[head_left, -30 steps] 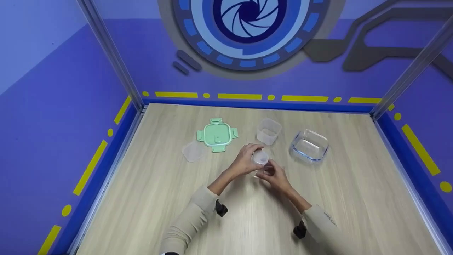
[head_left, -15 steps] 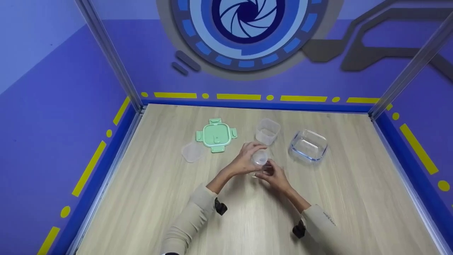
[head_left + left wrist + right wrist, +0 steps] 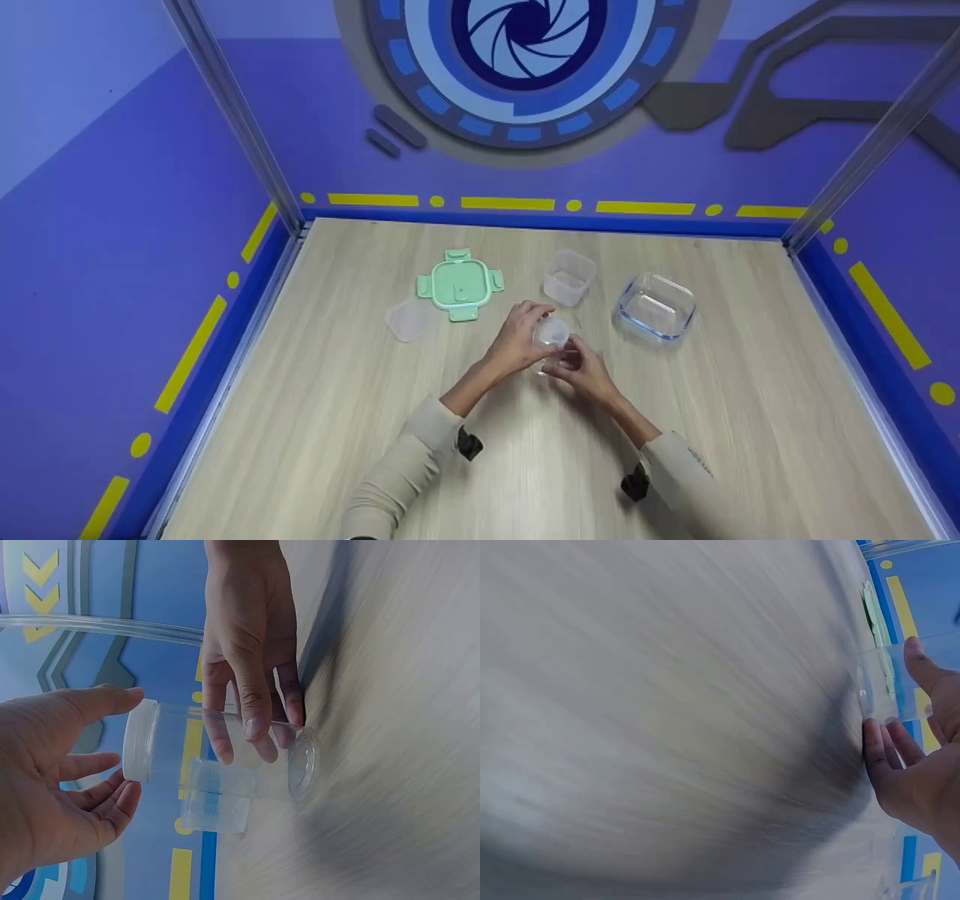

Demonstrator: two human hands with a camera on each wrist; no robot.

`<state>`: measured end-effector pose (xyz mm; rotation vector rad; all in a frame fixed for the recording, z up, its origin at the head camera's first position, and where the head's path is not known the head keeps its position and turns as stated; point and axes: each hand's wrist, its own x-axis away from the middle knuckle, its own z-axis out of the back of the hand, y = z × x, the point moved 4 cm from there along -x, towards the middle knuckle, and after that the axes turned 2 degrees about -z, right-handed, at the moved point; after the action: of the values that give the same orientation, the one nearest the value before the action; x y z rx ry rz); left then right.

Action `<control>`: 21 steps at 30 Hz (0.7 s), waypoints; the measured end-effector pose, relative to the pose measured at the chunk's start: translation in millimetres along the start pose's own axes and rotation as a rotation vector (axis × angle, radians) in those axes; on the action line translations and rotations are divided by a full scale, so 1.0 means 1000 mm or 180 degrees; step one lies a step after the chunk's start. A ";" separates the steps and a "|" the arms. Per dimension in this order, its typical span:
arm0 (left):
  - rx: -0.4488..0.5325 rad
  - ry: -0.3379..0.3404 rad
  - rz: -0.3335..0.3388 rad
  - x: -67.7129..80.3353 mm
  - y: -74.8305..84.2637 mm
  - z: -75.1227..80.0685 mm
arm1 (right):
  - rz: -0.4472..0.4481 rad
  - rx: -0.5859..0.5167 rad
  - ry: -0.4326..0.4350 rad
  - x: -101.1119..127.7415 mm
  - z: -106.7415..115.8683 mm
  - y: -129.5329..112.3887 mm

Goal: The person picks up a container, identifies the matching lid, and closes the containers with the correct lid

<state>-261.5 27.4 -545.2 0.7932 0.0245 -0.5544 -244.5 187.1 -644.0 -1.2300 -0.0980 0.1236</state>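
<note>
Jar: clear, close to upright, (image 3: 270, 772) between the two hands; whitish lid (image 3: 139, 741) at its top end.
Left hand: (image 3: 517, 339) pinching the lid, thumb one side, curled fingers the other.
Right hand: (image 3: 589, 375) gripping the jar's lower body, thumb opposite fingers.
Slip risk: smooth wall, fingertip hold; if the right hand's grip is too light, any turn or pull at the lid could spin or tip the jar.
Lid risk: uneven pressure from the left hand might skew it; a sudden release could jolt knuckles into the square tub (image 3: 556, 289) just beyond both hands (the glass dish (image 3: 651, 330), out past the right hand, looks safer).
Base: mostly masked by the right hand from above; cannot tell if it bears on the table.
Lid seam: too fine to judge, seated or lifted.
Right wrist view: jar's top end cut off, lid out of frame.
</note>
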 end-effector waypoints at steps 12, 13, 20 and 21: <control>0.0132 0.0048 0.0085 0.002 -0.002 0.000 | -0.0133 0.0315 0.0162 0.000 -0.004 -0.008; 0.0131 0.0046 0.0078 0.002 -0.002 0.000 | -0.0122 0.0332 0.0197 0.000 -0.004 -0.009; 0.0151 -0.0114 -0.0046 -0.002 0.000 0.001 | 0.0084 0.0414 0.0349 0.000 -0.005 -0.012; 0.0141 -0.0159 -0.0063 -0.003 0.001 0.001 | 0.0094 0.0411 0.0348 0.000 -0.005 -0.013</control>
<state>-263.7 28.3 -543.2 0.8228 -0.0261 -0.5950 -243.5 178.1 -633.7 -1.1071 0.0229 0.0868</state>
